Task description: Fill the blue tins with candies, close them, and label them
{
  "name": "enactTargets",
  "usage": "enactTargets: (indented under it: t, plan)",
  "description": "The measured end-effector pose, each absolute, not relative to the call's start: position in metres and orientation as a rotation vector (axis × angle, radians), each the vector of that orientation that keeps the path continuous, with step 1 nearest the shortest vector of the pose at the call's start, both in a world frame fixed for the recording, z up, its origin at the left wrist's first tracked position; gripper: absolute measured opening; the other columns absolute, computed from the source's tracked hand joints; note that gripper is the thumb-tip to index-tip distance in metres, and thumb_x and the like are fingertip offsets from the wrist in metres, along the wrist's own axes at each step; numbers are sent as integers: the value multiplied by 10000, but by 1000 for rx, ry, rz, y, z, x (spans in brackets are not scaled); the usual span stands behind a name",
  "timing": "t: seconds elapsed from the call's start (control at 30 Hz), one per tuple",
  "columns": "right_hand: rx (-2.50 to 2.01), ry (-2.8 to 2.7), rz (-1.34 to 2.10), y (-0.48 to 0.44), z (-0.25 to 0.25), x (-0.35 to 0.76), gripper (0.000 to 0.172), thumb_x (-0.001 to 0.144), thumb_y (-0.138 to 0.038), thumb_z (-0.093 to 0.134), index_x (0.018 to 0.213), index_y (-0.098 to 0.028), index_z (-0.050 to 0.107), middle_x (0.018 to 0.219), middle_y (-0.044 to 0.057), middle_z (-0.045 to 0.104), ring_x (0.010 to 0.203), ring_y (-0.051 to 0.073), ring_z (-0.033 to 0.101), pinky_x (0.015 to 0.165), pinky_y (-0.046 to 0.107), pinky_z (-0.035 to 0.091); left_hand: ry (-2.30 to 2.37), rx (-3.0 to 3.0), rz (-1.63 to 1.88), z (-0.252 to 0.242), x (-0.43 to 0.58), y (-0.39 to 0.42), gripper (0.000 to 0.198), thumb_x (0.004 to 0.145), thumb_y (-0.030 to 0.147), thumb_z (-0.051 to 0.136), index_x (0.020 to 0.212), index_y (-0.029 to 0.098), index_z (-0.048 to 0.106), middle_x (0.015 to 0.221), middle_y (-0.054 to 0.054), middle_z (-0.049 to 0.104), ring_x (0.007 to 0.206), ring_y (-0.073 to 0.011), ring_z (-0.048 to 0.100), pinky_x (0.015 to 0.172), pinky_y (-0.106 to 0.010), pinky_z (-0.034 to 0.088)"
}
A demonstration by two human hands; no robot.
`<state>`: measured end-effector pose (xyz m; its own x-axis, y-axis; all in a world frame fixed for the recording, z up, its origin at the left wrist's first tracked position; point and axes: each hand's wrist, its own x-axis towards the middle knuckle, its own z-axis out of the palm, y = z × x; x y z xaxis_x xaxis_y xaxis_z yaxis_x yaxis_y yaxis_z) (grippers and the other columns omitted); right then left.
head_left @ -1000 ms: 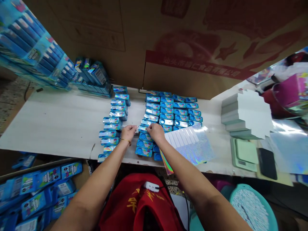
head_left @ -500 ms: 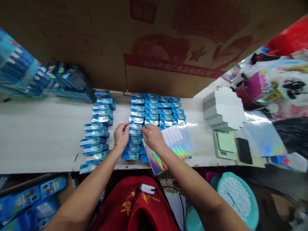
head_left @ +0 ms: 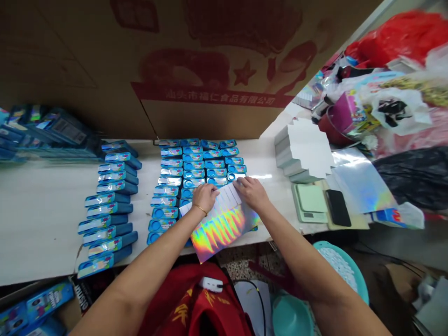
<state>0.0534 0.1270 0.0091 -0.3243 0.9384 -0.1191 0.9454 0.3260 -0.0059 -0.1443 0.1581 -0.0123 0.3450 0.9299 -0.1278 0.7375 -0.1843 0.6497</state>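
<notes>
A shiny rainbow-foil sticker sheet (head_left: 220,231), with white strips along its upper part, lies slanted over blue boxes at the table's front. My left hand (head_left: 205,198) is closed at the sheet's upper left, fingertips pinched at the strips. My right hand (head_left: 252,192) pinches the sheet's upper right edge; my fingers hide the exact grip. Beneath and beyond the sheet, small blue boxes (head_left: 193,165) stand in close columns, some with shiny strips on top and others with a bare round recess showing.
A separate column of blue boxes (head_left: 114,205) stands left. A large cardboard carton (head_left: 210,116) walls off the back. To the right are a stack of white cards (head_left: 308,147), a green scale (head_left: 310,203), a phone (head_left: 338,207) and another foil sheet (head_left: 364,182). Below sits a turquoise basin (head_left: 362,284).
Both hands have left the leftmost column of the middle boxes and moved to the sticker sheet. The sheet has turned slightly, and the view has shifted right.
</notes>
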Motion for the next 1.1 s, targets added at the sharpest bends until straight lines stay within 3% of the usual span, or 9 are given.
enactTargets:
  t: [0.13, 0.23, 0.4, 0.5, 0.57, 0.67, 0.77, 0.93, 1.1]
  plan:
    - [1776, 2537, -118, 105, 35, 58, 281, 856, -172, 394, 1076, -198, 568, 1163, 86, 520, 983, 188, 448, 810, 310, 339, 1452, 1993, 445, -18, -141, 156, 107, 726, 271, 564, 745, 205, 646, 760, -55, 636, 797, -213, 536, 745, -337, 368]
    - [1920, 2564, -113, 91, 84, 44, 217, 849, -208, 413, 885, -186, 625, 1027, 87, 579, 931, 192, 481, 802, 311, 355, 1447, 2021, 449, -18, -139, 156, 113, 727, 262, 564, 767, 200, 649, 813, -75, 633, 869, -233, 518, 804, -371, 354]
    - [2285, 2504, -604, 87, 133, -6, 198, 812, -237, 444, 779, -203, 636, 789, 31, 627, 730, 141, 546, 661, 252, 389, 1311, 1732, 782, 1, -167, 143, 259, 776, 313, 509, 968, 193, 634, 1034, -79, 607, 1008, -215, 502, 896, -360, 351]
    - [2438, 2351, -1136, 93, 114, -35, 165, 757, -247, 498, 708, -195, 646, 695, 0, 635, 626, 114, 542, 591, 228, 383, 1129, 1299, 876, 17, -207, 121, 408, 836, 423, 375, 1008, 149, 623, 1003, -96, 629, 934, -199, 560, 854, -341, 407]
    - [2521, 2174, -1544, 95, 96, -54, 179, 734, -288, 518, 685, -171, 644, 624, -1, 620, 565, 104, 525, 548, 218, 381, 1081, 1082, 865, 24, -234, 105, 438, 784, 457, 464, 1045, 133, 602, 1017, -109, 628, 916, -204, 574, 831, -339, 431]
    - [2526, 1834, -2145, 93, 79, -83, 225, 688, -348, 550, 656, -139, 627, 558, -2, 585, 483, 86, 482, 463, 201, 361, 1165, 922, 884, 26, -266, 86, 518, 611, 368, 688, 1071, 156, 579, 1067, -100, 607, 945, -203, 561, 813, -319, 447]
    - [2525, 1563, -2499, 87, 73, -116, 238, 627, -362, 607, 660, -127, 625, 548, -3, 572, 466, 79, 470, 423, 188, 337, 1210, 763, 923, 21, -289, 77, 506, 593, 323, 703, 1053, 156, 576, 1000, -82, 624, 880, -168, 578, 768, -287, 458]
    - [2715, 1242, -2618, 73, 49, -168, 270, 568, -368, 661, 695, -132, 632, 546, -7, 574, 460, 87, 471, 391, 186, 313, 1289, 589, 976, 11, -327, 71, 475, 543, 291, 724, 972, 138, 588, 781, -34, 646, 694, -120, 587, 645, -242, 455]
    - [2923, 1281, -2361, 68, 18, -204, 285, 626, -398, 603, 740, -139, 635, 572, -1, 585, 485, 104, 492, 448, 208, 376, 1404, 640, 970, 1, -358, 74, 419, 540, 267, 712, 921, 135, 600, 690, 0, 615, 616, -85, 552, 559, -195, 411]
